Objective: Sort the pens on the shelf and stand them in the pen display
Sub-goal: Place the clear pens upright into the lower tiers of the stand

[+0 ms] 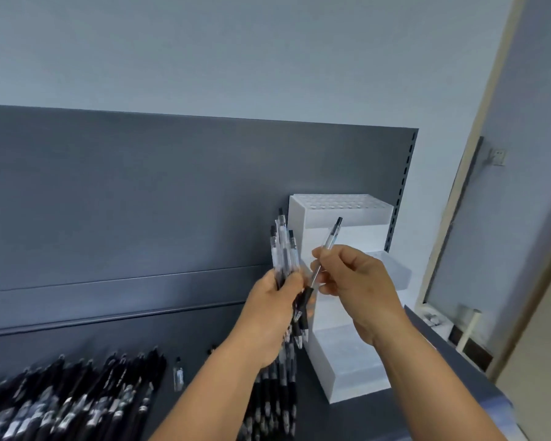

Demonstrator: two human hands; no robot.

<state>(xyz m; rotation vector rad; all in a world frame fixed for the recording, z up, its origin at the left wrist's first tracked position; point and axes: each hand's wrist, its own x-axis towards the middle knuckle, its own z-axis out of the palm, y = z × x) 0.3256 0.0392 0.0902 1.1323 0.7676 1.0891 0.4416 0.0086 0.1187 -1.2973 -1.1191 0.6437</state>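
Left hand (275, 305) around a pen bundle (282, 249), right hand (352, 278) pinching one pen (326, 246); shelf pens (77, 399) blurred.

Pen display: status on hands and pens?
Left hand grips pen bundle. Right hand pinches single pen. Pen display holes empty, nothing blocking.

Both hands raised — fingers (323, 275) curled

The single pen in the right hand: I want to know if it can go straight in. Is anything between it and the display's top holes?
Nothing visible blocks it. The single pen in the right hand is just before the pen display, whose visible top holes look empty.
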